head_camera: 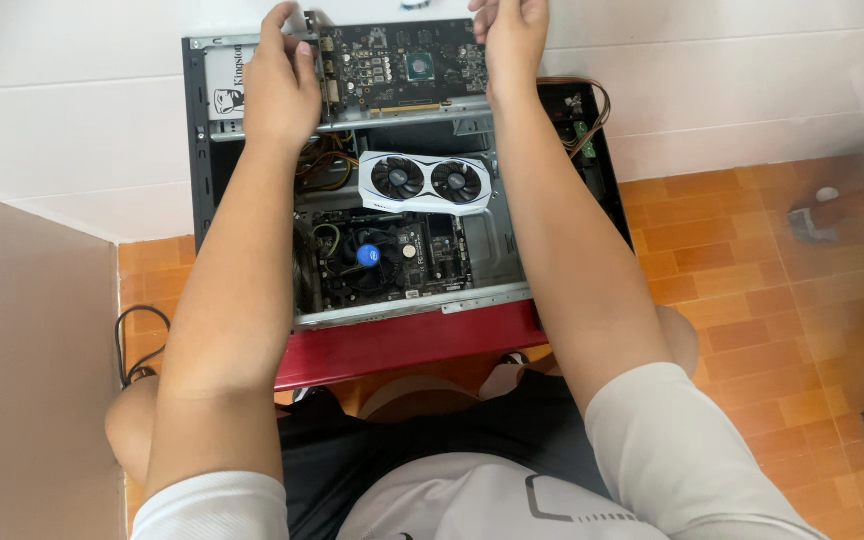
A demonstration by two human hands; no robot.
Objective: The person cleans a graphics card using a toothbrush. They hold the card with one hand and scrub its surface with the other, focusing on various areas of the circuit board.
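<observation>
Hands: left hand (pixel 280 85) and right hand (pixel 512 40) each clamped on an end of the bare card (pixel 402 68)
Card: held above the open case (pixel 407 215)
Risk: a slipping grip could drop it onto the fan card (pixel 425 183)

The right hand's (pixel 510 35) fingertips are cut off by the top edge. The bare circuit board's (pixel 402 65) left end is hidden behind the left hand (pixel 280 85). Motherboard (pixel 392 260) detail is too small to be made out.

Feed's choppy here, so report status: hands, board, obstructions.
Left hand and right hand grip bare circuit board at its ends, over open computer case. White twin-fan graphics card lies below.
</observation>
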